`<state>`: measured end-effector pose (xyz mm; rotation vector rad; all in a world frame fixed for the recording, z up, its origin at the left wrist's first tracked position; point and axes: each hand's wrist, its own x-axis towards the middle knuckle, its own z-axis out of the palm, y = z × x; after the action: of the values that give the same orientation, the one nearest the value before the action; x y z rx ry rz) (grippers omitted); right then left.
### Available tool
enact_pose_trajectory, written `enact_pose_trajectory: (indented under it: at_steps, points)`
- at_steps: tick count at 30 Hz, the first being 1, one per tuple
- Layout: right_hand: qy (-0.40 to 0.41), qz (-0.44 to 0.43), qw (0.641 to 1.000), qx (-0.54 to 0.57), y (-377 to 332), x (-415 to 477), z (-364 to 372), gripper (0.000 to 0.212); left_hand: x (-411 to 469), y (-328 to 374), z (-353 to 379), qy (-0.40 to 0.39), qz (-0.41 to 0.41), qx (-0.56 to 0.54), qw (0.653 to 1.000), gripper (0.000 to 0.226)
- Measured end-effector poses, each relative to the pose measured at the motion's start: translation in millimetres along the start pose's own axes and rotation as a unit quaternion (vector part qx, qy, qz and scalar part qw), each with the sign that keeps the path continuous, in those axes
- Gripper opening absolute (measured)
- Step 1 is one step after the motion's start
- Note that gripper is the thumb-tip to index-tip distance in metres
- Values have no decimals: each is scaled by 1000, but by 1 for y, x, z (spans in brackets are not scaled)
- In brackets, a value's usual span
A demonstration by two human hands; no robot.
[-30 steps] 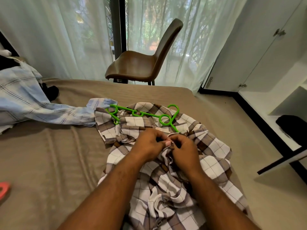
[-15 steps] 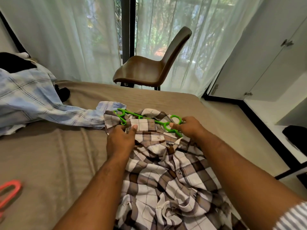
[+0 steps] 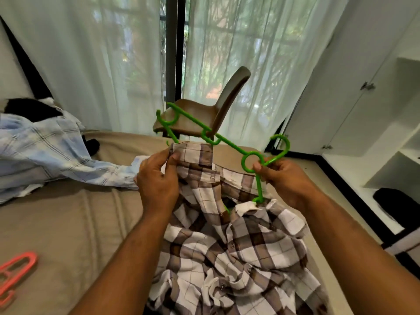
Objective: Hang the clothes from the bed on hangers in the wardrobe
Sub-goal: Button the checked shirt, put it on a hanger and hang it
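Observation:
A brown-and-white checked shirt [image 3: 229, 251] lies bunched on the tan bed [image 3: 68, 223], its upper part lifted. My left hand [image 3: 156, 180] pinches the shirt's shoulder edge near the collar. My right hand [image 3: 284, 178] grips a green plastic hanger [image 3: 227, 142] just below its hook ring. The hanger is raised and tilted, one arm high on the left, the other running down into the shirt's collar, where its end is hidden. The white wardrobe [image 3: 375, 105] stands at the right with open shelves.
A light blue checked shirt [image 3: 45, 155] and a dark garment [image 3: 31, 110] lie on the bed at the left. A pink hanger [image 3: 16, 273] rests near the bed's left front. A brown chair [image 3: 211, 114] stands beyond the bed before sheer curtains. A black item [image 3: 397, 205] sits on a low wardrobe shelf.
Both hands left the buttons and moved to the shirt's top. My right hand took the green hanger and lifted it off the bed; my left hand raised the shirt's shoulder.

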<state>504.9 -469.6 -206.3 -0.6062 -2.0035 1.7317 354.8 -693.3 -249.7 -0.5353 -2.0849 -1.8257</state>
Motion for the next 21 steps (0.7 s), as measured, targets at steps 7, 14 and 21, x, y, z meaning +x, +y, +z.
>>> enact_pose_trajectory:
  at_steps: [7,14,21]
  points:
    - [29,-92,994,44,-44,-51,-34,62,22,135,-25,-86,4,-157,984,19]
    - [59,-136,988,49,-80,-94,-53,36,45,237,-84,-120,79,-165,976,19]
    - [82,-161,975,-133,-96,-123,-50,12,37,282,-121,-167,161,-76,970,20]
